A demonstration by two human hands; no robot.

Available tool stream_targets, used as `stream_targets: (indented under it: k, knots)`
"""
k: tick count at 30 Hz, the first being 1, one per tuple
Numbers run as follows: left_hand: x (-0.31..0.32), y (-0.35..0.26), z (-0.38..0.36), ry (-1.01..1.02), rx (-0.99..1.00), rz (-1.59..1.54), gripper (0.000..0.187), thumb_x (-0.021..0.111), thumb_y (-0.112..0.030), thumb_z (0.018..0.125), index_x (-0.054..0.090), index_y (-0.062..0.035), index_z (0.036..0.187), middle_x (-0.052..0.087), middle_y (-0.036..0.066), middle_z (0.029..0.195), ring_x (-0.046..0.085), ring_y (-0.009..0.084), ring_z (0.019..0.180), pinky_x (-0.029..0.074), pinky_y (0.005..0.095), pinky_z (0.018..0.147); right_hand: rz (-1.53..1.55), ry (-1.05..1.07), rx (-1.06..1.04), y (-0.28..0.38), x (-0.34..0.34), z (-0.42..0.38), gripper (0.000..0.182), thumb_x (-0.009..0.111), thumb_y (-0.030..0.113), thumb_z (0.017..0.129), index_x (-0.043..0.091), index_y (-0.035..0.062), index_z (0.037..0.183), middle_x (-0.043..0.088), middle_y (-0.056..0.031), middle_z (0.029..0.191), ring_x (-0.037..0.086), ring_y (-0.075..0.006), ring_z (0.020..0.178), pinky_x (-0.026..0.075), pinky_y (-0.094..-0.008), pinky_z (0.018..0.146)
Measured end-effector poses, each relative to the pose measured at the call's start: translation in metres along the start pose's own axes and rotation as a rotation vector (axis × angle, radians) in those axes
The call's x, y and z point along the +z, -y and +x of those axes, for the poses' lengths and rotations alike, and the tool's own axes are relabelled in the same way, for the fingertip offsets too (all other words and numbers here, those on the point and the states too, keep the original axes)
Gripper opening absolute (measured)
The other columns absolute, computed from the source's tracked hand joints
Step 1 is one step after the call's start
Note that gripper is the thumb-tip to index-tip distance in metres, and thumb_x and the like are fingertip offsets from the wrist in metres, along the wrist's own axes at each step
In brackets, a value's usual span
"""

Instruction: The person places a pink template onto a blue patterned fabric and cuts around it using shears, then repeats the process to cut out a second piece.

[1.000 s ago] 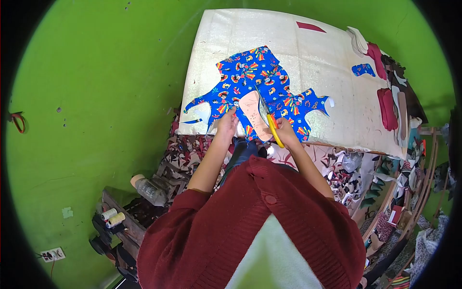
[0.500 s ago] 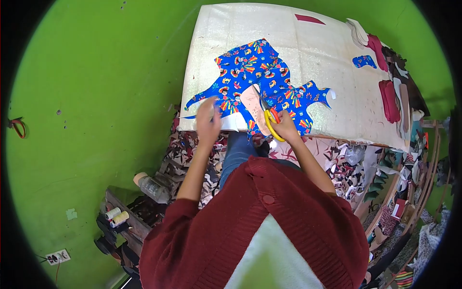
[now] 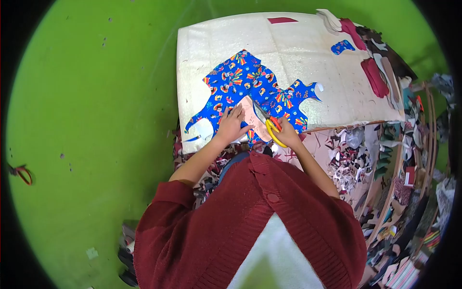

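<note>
A blue patterned fabric piece (image 3: 236,77) with irregular cut edges lies on the table, its near edge at the table's front. On it rests a pink sole-shaped template (image 3: 253,118). My left hand (image 3: 233,125) lies on the template and fabric with its fingers stretched out. Scissors (image 3: 272,126) with yellow and orange handles are in my right hand (image 3: 288,133). Their blades lie along the template's right edge, over the fabric; how far apart the blades are is hard to make out.
The white-covered table (image 3: 298,53) bears a small blue fabric cutout (image 3: 342,46), a dark red strip (image 3: 283,20) and a stack of dark red pieces (image 3: 374,78). Many scraps (image 3: 344,161) cover the floor below. A green wall (image 3: 96,120) stands at left.
My left hand has come down from above the fabric's left part, moving right onto the template. The right hand still holds the scissors by the template. The camera view has shifted.
</note>
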State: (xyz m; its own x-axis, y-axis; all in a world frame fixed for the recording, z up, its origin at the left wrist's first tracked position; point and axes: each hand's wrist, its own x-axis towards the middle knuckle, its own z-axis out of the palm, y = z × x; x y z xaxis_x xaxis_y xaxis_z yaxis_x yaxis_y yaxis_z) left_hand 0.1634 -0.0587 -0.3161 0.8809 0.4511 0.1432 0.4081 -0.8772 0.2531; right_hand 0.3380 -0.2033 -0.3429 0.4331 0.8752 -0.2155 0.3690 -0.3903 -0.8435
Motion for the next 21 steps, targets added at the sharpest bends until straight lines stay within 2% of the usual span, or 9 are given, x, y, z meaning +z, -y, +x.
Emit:
stream_targets:
  k: [3,4,5,7,8,9,12,15,21]
  knots:
    - [0.004,0.003,-0.004,-0.076,0.041,-0.013,0.062,0.055,-0.047,0.072,0.049,0.0037,0.107,0.041,0.019,0.121,0.038,0.0283,0.114,0.023,0.0459,0.096,0.184,-0.102,-0.006,-0.029,0.003,-0.021,0.039,0.065,0.023,0.069,0.037,0.0027,0.088,0.050,-0.0116,0.072,0.055,-0.0192,0.068,0.043,-0.0303,0.058]
    - [0.004,0.003,-0.004,-0.077,0.041,-0.003,0.062,0.056,-0.047,0.072,0.049,0.0033,0.108,0.039,0.019,0.123,0.040,0.0275,0.113,0.024,0.0447,0.095,0.323,-0.056,0.140,0.000,-0.011,-0.039,0.034,0.063,0.015,0.073,0.035,0.0047,0.088,0.049,-0.0076,0.072,0.052,-0.0138,0.064,0.042,-0.0252,0.054]
    - [0.004,0.003,-0.004,-0.065,0.052,-0.016,0.062,0.056,-0.047,0.072,0.049,0.0033,0.108,0.039,0.019,0.123,0.040,0.0275,0.113,0.024,0.0447,0.095,0.323,-0.067,0.158,-0.004,-0.008,-0.048,0.034,0.063,0.015,0.073,0.035,0.0047,0.088,0.049,-0.0076,0.072,0.052,-0.0138,0.064,0.042,-0.0252,0.054]
    - [0.000,0.002,-0.003,-0.115,0.059,-0.010,0.062,0.056,-0.047,0.071,0.049,0.0030,0.108,0.039,0.017,0.124,0.040,0.0268,0.113,0.025,0.0433,0.094,0.384,-0.238,-0.032,-0.020,-0.005,-0.068,0.031,0.061,0.007,0.074,0.033,0.0056,0.088,0.048,-0.0040,0.070,0.049,-0.0109,0.058,0.040,-0.0222,0.049]
    - [-0.002,0.001,-0.002,-0.100,0.041,0.015,0.062,0.057,-0.048,0.070,0.050,0.0018,0.107,0.039,0.016,0.124,0.040,0.0260,0.112,0.024,0.0428,0.092,0.525,-0.266,0.066,-0.027,-0.001,-0.078,0.028,0.059,0.005,0.076,0.034,0.0069,0.088,0.045,-0.0004,0.068,0.044,-0.0071,0.053,0.036,-0.0205,0.042]
    - [-0.004,0.002,0.000,-0.097,0.053,0.007,0.062,0.057,-0.048,0.070,0.050,0.0018,0.107,0.039,0.016,0.124,0.040,0.0260,0.112,0.024,0.0428,0.092,0.523,-0.280,0.071,-0.026,-0.003,-0.088,0.028,0.059,0.005,0.076,0.034,0.0069,0.088,0.045,-0.0004,0.068,0.044,-0.0071,0.053,0.036,-0.0205,0.042]
    - [-0.001,0.003,-0.002,-0.068,0.027,-0.013,0.062,0.058,-0.048,0.069,0.049,-0.0005,0.109,0.039,0.015,0.125,0.038,0.0249,0.114,0.024,0.0442,0.091,0.869,-0.018,0.185,-0.012,-0.002,-0.121,0.022,0.054,0.010,0.079,0.035,0.0101,0.090,0.040,0.0023,0.063,0.030,-0.0035,0.044,0.022,-0.0165,0.038]
    - [0.005,0.008,-0.005,-0.125,0.048,-0.043,0.064,0.058,-0.048,0.069,0.048,-0.0008,0.110,0.038,0.013,0.127,0.037,0.0245,0.115,0.024,0.0438,0.091,0.852,-0.078,0.291,0.005,0.013,-0.134,0.028,0.060,0.012,0.077,0.036,0.0102,0.092,0.042,0.0043,0.062,0.036,-0.0014,0.047,0.023,-0.0157,0.038]
    - [0.012,0.010,-0.009,-0.172,0.034,-0.123,0.063,0.060,-0.047,0.068,0.048,-0.0030,0.113,0.039,0.010,0.127,0.036,0.0232,0.117,0.019,0.0410,0.095,0.962,-0.168,0.266,0.008,0.048,-0.142,0.028,0.058,0.016,0.079,0.036,0.0110,0.095,0.044,0.0027,0.068,0.036,-0.0029,0.046,0.024,-0.0165,0.037]
